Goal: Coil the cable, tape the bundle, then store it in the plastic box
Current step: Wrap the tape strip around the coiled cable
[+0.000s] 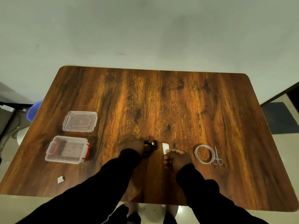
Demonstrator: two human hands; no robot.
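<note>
A small black coiled cable [149,147] with a yellow spot sits near the middle of the wooden table [161,102]. My left hand [136,146] grips its left side. My right hand [177,159] pinches a short white strip of tape [165,148], held upright just right of the coil and apart from it. The open clear plastic box [67,149] with red latches stands at the left. Its clear lid [80,121] lies flat behind it.
A clear tape roll [204,154] and small scissors [217,156] lie right of my right hand. A scrap of white paper [60,179] lies near the front left edge. A blue bucket [34,110] stands on the floor beyond the left edge.
</note>
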